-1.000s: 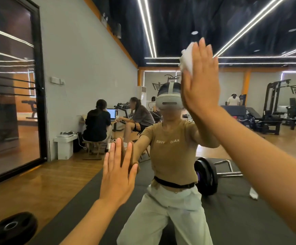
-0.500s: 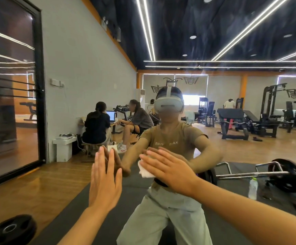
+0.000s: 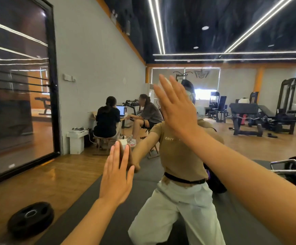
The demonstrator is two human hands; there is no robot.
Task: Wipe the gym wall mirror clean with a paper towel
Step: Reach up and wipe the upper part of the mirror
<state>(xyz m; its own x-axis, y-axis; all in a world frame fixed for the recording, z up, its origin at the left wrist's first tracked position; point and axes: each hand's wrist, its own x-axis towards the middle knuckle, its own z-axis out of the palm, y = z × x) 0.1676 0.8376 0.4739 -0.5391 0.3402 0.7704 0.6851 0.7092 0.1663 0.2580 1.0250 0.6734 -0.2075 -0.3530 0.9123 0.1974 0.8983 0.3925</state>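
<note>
Pressing my flat right hand point(image 3: 176, 110) on the large gym wall mirror point(image 3: 249, 138), fingers straight over a barely visible white paper towel point(image 3: 167, 81). My left hand point(image 3: 116, 175) rests open-palmed on the glass, lower left, holding nothing.

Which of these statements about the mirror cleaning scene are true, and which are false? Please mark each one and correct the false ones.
1. The right hand presses flat against the mirror with straight fingers. True.
2. The left hand holds a spray bottle. False: it holds nothing and lies flat on the glass.
3. The left hand is lower than the right hand. True.
4. A weight plate lies on the floor at the lower left. True.
5. The paper towel hangs loose from the left hand. False: only a white bit shows by the right hand's fingertips.
</note>
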